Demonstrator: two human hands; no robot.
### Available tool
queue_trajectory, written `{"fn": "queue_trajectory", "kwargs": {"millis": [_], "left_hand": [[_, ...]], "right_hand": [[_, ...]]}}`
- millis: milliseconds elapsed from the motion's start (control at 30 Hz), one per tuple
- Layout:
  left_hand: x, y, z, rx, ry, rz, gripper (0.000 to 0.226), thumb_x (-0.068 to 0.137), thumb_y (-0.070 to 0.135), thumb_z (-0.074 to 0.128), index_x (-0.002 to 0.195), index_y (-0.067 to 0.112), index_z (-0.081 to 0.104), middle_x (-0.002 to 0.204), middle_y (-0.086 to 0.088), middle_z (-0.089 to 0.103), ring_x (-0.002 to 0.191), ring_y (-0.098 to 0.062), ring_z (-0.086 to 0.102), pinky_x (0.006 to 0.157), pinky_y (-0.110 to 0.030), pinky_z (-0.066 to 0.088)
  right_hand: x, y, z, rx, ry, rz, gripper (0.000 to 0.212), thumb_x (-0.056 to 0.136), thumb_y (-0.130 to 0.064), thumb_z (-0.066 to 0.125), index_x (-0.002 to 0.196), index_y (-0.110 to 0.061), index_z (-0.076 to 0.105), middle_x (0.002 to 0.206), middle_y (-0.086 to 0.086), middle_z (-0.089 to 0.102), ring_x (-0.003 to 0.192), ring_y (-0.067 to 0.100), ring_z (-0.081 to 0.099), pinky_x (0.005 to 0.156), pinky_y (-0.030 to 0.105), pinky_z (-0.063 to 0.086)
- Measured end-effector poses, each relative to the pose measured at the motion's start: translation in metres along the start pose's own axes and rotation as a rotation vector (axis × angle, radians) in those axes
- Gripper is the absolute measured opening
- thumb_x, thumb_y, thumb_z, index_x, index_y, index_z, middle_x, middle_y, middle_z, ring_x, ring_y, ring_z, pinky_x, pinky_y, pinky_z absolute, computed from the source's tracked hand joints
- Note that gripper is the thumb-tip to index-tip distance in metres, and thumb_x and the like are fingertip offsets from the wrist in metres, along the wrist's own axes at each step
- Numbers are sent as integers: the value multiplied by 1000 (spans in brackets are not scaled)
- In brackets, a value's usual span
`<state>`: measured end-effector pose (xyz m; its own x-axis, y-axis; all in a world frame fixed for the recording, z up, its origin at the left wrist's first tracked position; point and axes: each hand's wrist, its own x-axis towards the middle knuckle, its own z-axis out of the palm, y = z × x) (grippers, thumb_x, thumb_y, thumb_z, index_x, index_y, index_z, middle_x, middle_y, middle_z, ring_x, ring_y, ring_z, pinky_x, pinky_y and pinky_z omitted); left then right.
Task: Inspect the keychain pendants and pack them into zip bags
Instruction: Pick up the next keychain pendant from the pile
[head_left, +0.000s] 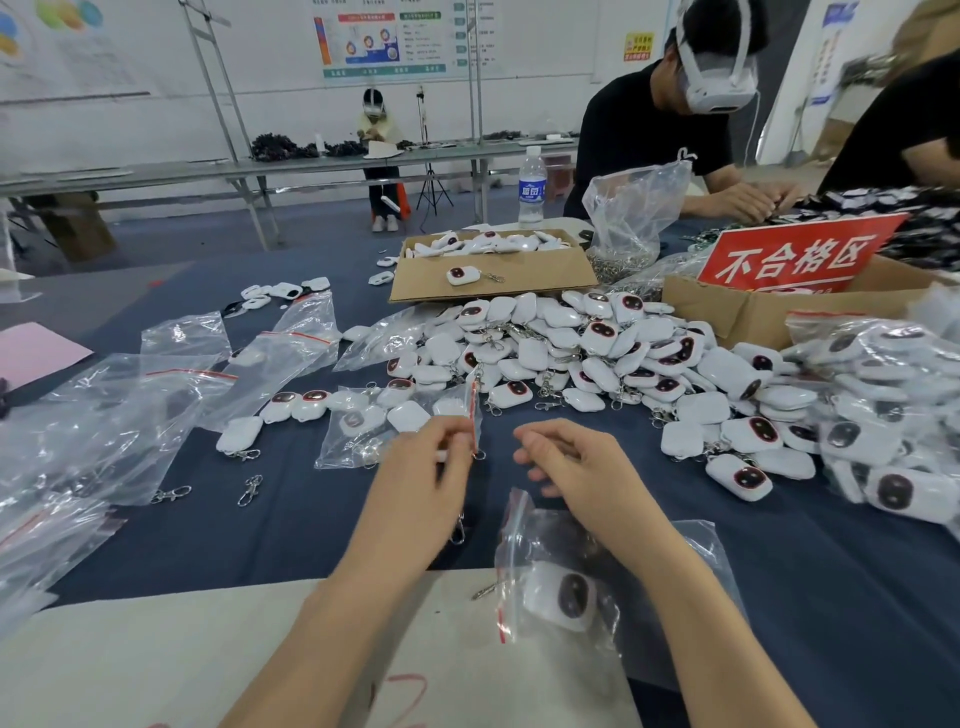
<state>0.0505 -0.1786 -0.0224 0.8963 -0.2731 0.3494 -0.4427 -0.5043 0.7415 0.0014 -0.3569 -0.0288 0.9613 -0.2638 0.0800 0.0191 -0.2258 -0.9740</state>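
A big heap of white keychain pendants (597, 353) with dark oval faces lies on the blue cloth ahead. My left hand (426, 473) pinches the red zip edge of a clear zip bag (363, 431) that holds several pendants. My right hand (576, 467) hovers beside it with its fingers loosely curled and holds nothing. Under my right forearm lies another zip bag (566, 592) with one pendant inside. Empty zip bags (171, 384) are spread at the left.
A cardboard box (493, 280) of pendants and a box with a red sign (789, 260) stand behind the heap. Filled bags (883, 395) pile at the right. A water bottle (532, 187) and a bag of metal clasps (631, 228) stand further back. Two people work at the far right.
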Motion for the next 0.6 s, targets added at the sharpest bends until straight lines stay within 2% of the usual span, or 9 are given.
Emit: {"fn": "queue_trajectory", "kwargs": {"millis": [100, 167, 233, 300, 400, 500, 600], "left_hand": [[35, 3, 30, 361, -92, 118, 32, 105, 30, 44, 132, 22, 59, 131, 1, 63, 125, -18, 47, 105, -32, 37], [58, 9, 44, 563, -183, 97, 38, 107, 31, 36, 137, 15, 52, 140, -7, 56, 130, -28, 44, 108, -40, 33], [79, 11, 54, 669, -252, 49, 41, 109, 32, 30, 137, 11, 50, 142, -14, 52, 131, -33, 43, 106, -44, 34], [97, 13, 60, 710, -303, -26, 43, 109, 37, 30, 134, 10, 52, 141, -17, 49, 131, -35, 43, 105, -46, 36], [110, 15, 66, 698, -343, -103, 45, 104, 44, 43, 135, 12, 50, 143, -17, 46, 133, -35, 42, 105, -47, 36], [109, 15, 65, 654, -353, -110, 48, 98, 46, 55, 131, 12, 51, 139, -12, 51, 132, -32, 45, 106, -48, 35], [99, 18, 53, 507, -366, -65, 37, 92, 42, 65, 119, 20, 52, 124, -1, 61, 123, -25, 51, 108, -46, 34]], "right_hand": [[2, 5, -3, 176, 77, 64, 18, 101, -17, 59, 106, -28, 72, 92, -8, 78, 85, 6, 71, 71, 16, 57], [2, 6, -5, 256, 116, 95, 20, 101, -13, 57, 107, -25, 72, 93, -2, 78, 87, 9, 71, 71, 17, 57], [1, 4, -5, 272, 126, 90, 20, 102, -11, 55, 108, -23, 71, 96, 0, 77, 87, 11, 71, 71, 17, 57], [3, 6, -4, 283, 140, 89, 21, 102, -10, 53, 110, -18, 71, 97, 3, 76, 84, 11, 71, 71, 18, 58], [5, 9, -5, 314, 158, 76, 21, 102, -9, 53, 107, -17, 72, 94, 4, 76, 79, 8, 71, 70, 19, 59], [6, 13, -3, 285, 165, 82, 22, 102, -9, 53, 105, -19, 72, 93, 3, 77, 80, 8, 71, 70, 20, 58], [8, 13, -1, 235, 179, 78, 22, 101, -10, 54, 103, -23, 72, 91, -2, 77, 79, 7, 71, 71, 20, 57]]}}
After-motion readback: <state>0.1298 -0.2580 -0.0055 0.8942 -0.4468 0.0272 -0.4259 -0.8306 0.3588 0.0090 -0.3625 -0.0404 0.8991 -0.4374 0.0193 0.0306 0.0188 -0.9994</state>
